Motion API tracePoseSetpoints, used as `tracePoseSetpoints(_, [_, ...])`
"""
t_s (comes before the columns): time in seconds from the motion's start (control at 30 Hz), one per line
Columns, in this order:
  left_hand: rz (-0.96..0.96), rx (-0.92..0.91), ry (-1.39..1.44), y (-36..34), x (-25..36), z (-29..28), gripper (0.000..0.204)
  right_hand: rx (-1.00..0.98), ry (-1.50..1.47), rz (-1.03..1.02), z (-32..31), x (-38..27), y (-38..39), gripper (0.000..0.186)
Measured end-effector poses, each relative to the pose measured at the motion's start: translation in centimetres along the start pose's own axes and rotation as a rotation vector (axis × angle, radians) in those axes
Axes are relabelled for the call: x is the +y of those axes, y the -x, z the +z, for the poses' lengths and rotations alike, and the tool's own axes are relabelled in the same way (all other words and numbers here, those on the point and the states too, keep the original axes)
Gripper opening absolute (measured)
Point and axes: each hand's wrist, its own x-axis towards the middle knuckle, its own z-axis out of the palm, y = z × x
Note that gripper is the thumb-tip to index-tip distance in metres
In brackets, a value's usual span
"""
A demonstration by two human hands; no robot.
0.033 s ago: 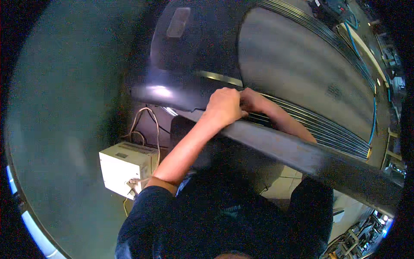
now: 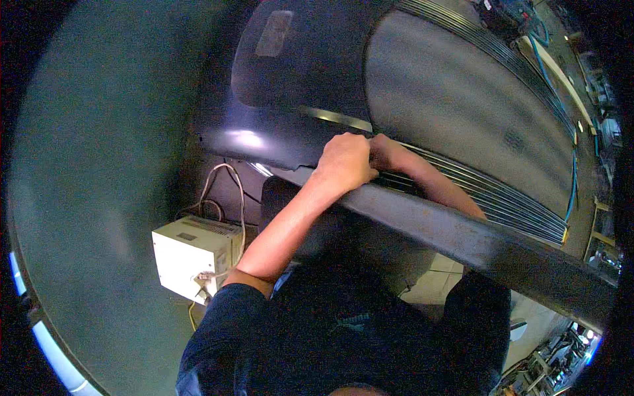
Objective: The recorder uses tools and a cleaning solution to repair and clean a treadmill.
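Note:
My left hand [image 2: 345, 160] is closed in a loose fist at the near corner of a treadmill's glossy black front cover [image 2: 297, 72], where it meets the ribbed side rail [image 2: 489, 191]. My right hand [image 2: 388, 153] lies right against it, its fingers curled in and partly hidden behind the left hand. What the fingers grip, if anything, is hidden. Just below both hands a scuffed dark metal beam [image 2: 436, 221] slants down to the right. Beyond the rail stretches the grey walking belt [image 2: 456, 99].
At the left, a white metal box [image 2: 191, 257] with looped cables [image 2: 228, 175] stands beside a dark green surface [image 2: 99, 198]. A second ribbed rail [image 2: 489, 56] runs along the belt's far side. Blue tubing [image 2: 573, 178] hangs at the right. Assorted parts [image 2: 551, 360] lie lower right.

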Motion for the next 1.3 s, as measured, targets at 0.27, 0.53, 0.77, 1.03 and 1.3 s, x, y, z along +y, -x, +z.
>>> tracePoseSetpoints(0.27, [0.685, -0.090, -0.029, -2.4, -2.6, -0.5, 0.010, 0.064, -0.148, -0.013, 3.0, 4.9, -1.4, 0.026])
tracePoseSetpoints(0.53, [0.352, 0.022, 0.031, -0.3, -3.6, -1.1, 0.017, 0.067, 0.072, -0.223, 0.7, 0.7, -0.1, 0.023])
tracePoseSetpoints(0.77, [0.361, 0.016, 0.077, -0.2, -3.3, 0.4, 0.028, 0.018, 0.005, 0.057, 1.3, 2.2, -0.7, 0.026])
tracePoseSetpoints(1.03, [0.743, -0.261, 0.052, -2.6, -4.8, 0.7, 0.027, -0.032, -0.154, -0.082, -0.2, 2.5, 0.0, 0.031])
tracePoseSetpoints(1.3, [0.714, -0.193, 0.422, -2.5, -7.3, 1.1, 0.016, 0.212, 0.030, -0.257, -4.7, -6.7, 4.5, 0.019])
